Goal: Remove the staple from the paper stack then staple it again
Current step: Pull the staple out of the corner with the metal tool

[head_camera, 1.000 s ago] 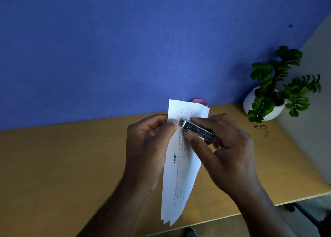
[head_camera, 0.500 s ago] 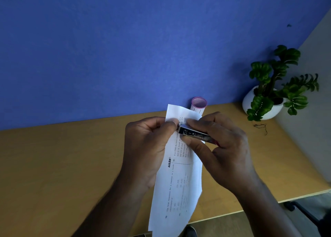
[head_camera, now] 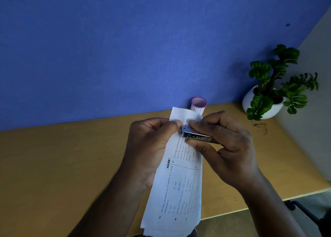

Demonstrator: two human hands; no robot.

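Several printed sheets (head_camera: 179, 188) curl behind silver stapler (head_camera: 198, 138).

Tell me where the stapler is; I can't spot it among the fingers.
In the head view the stapler sits right of centre, gripped in the right hand, its front end at the top of the paper stack pinched by the left hand.

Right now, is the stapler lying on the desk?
No, the right hand grips the stapler at the top of the papers, which the left hand holds.
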